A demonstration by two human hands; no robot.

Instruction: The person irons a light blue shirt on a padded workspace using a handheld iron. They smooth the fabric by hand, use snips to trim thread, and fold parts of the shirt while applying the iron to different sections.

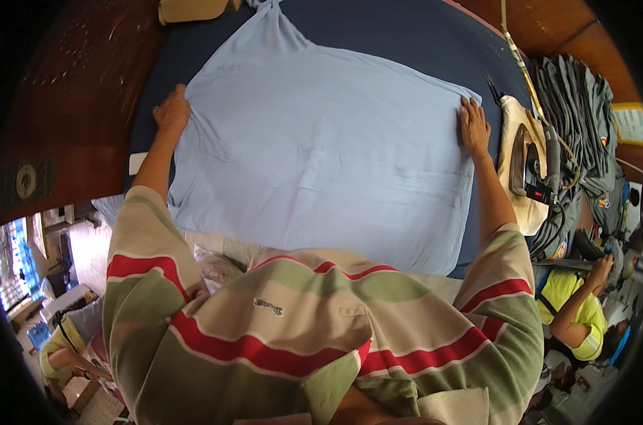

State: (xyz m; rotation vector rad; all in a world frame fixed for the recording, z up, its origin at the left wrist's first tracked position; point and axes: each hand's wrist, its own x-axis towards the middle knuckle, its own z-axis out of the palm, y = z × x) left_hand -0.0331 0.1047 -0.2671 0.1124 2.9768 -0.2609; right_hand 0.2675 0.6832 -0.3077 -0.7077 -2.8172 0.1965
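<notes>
A light blue garment (314, 142) lies spread over the dark blue padded table, its far left part bunched and twisted near the top of the view. Some soft creases run across its middle. At its left edge, my left hand (172, 110) is closed on the fabric; its fingertips are partly hidden. My right hand (475, 129) rests flat near the far right corner, fingers stretched out and touching the garment's edge.
On the right an iron (537, 166) stands on a cream cloth pad (509, 134), its cord (517, 60) running upward. Dark grey garments (573, 106) are piled beyond it. A brown object (194, 10) sits at the far left. People work at lower left and right.
</notes>
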